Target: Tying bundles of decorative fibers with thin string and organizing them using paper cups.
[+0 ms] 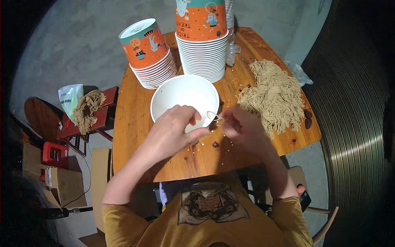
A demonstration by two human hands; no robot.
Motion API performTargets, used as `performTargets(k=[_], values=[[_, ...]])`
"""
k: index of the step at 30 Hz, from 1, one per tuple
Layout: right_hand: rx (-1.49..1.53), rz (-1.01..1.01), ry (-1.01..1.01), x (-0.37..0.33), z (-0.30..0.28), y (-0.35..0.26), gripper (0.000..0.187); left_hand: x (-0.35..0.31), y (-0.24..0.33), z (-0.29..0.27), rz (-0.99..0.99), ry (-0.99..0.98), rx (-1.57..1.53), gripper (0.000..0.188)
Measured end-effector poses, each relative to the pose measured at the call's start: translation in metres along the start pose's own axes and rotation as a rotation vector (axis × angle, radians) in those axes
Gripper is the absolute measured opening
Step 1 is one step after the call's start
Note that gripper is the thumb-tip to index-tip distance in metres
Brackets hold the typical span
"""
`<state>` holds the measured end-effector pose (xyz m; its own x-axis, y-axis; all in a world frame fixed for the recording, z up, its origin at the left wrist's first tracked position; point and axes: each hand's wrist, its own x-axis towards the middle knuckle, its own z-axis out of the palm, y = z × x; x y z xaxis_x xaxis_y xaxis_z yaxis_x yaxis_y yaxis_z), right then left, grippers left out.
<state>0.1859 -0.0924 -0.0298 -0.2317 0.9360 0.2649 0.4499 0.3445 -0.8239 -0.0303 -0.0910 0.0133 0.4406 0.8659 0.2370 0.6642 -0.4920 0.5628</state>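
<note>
A white paper bucket [185,92] stands mouth up near the middle of the wooden table. My left hand [173,127] is closed on its near rim, with the thumb outside and the fingers over the inner side. Just right of that rim, my right hand [242,125] pinches a thin pale cord [212,115]. The cord forms a small loop at the rim; whether it passes through a hole there I cannot tell. The right fingertips are partly in shadow. A large heap of beige cords [273,96] lies to the right of my right hand.
Behind the bucket rise a tall stack of paper buckets [201,53] and a shorter, leaning orange-and-green stack [148,57]. Small scraps and dark knots dot the wooden table [185,168]. At left, a dark red bench [109,103] bears another cord bundle [88,109] and a plastic bag [70,99].
</note>
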Motion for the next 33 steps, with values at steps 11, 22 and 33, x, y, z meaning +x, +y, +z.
performTargets(k=[11, 22, 33], values=[[-0.216, -0.622, -0.077, 0.059, -0.003, -0.022, 0.01, -0.024, -0.025, -0.031, 0.3, -0.07, 0.294, 0.014], [-0.226, -0.589, -0.189, 0.077, 0.02, -0.023, 0.012, -0.014, -0.017, 0.01, 0.116, 0.199, -0.057, 0.013], [-0.26, -0.554, -0.066, 0.083, 0.027, -0.018, 0.012, -0.008, -0.015, 0.014, 0.064, 0.207, 0.06, 0.01]])
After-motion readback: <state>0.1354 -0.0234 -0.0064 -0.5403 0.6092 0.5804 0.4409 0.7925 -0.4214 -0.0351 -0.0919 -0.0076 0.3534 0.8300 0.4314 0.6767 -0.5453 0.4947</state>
